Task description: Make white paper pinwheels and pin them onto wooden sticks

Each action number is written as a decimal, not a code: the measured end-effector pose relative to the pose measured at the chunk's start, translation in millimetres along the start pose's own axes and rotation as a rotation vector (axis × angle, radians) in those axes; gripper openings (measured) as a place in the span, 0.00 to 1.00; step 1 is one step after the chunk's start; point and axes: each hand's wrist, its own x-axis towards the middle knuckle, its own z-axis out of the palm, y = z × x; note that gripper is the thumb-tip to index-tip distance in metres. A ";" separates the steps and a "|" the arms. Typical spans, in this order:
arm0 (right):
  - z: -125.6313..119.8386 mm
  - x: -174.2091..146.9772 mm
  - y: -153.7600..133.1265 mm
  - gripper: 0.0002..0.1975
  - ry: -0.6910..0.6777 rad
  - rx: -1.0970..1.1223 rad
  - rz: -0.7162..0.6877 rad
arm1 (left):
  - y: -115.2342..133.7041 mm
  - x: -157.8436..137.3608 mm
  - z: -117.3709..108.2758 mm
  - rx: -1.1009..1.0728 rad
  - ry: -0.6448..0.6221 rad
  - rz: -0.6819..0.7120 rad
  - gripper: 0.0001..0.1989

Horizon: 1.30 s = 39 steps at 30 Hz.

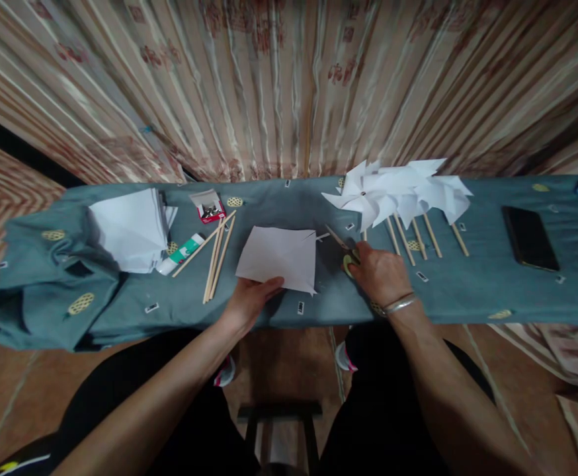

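Observation:
My left hand (253, 301) grips the near edge of a white paper square (279, 258), thumb on top and fingers underneath. A cut runs inward from the paper's far right corner, where a thin strip (323, 236) sticks out. To the right, my right hand (381, 274) is closed around the yellow-green handles of a pair of scissors (341, 241). The blades point up and left toward that corner, apart from the paper. Several white paper pinwheels (363, 194) on wooden sticks lie just beyond my right hand.
Left of the paper are several wooden sticks (214, 264), a green-and-white glue stick (182, 253), a small red box of metal pins (210, 208) and a stack of white paper (130, 228). A black phone (530, 238) lies at the right on the green cloth (472, 291). Curtains (289, 86) hang behind.

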 end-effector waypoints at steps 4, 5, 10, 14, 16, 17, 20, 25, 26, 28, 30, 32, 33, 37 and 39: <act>-0.3 0.0 -0.6 0.14 -0.014 0.007 -0.013 | 1.2 -10.1 -9.1 0.001 -0.078 -0.043 0.25; -0.4 -0.5 -0.5 0.15 -0.012 0.004 -0.013 | 1.3 -11.6 -12.5 0.010 -0.083 -0.043 0.24; 0.7 -1.7 0.9 0.15 0.013 -0.003 0.019 | 3.5 -13.5 -30.6 0.104 -0.054 0.028 0.30; 4.2 0.1 4.4 0.19 0.027 0.047 0.022 | 8.4 -11.9 -45.7 0.286 -0.030 0.094 0.43; 6.4 1.2 6.9 0.21 0.037 0.068 0.018 | 13.8 -11.2 -54.5 0.468 -0.050 0.128 0.45; 7.4 1.8 8.2 0.22 0.042 0.080 0.012 | 17.7 -10.8 -59.6 0.570 -0.065 0.144 0.43; 9.7 3.2 11.5 0.20 0.050 0.122 -0.014 | 34.7 -7.9 -79.9 0.819 -0.073 0.232 0.33; 9.9 0.7 11.8 0.15 0.076 0.090 -0.063 | 68.2 4.9 -131.5 1.107 0.257 0.662 0.21; 9.7 -0.1 11.0 0.15 0.087 0.083 -0.062 | 73.0 8.1 -141.7 1.175 0.312 0.718 0.20; 9.2 -1.5 9.3 0.16 0.108 0.073 -0.055 | 78.7 14.0 -158.5 1.300 0.401 0.752 0.19; 8.6 -2.2 7.6 0.17 0.121 0.060 -0.050 | 79.6 19.4 -169.1 1.427 0.427 0.752 0.19; 7.9 -2.7 5.9 0.17 0.129 0.053 -0.052 | 76.9 23.8 -174.1 1.537 0.417 0.738 0.20; 7.4 -3.0 5.0 0.17 0.131 0.051 -0.053 | 75.0 25.6 -175.1 1.580 0.410 0.727 0.21; 4.4 -4.7 1.4 0.16 0.123 0.038 -0.049 | 70.7 28.3 -175.2 1.672 0.402 0.706 0.21; 2.1 -5.4 0.4 0.16 0.104 0.035 -0.050 | 73.6 25.8 -175.0 1.673 0.402 0.721 0.19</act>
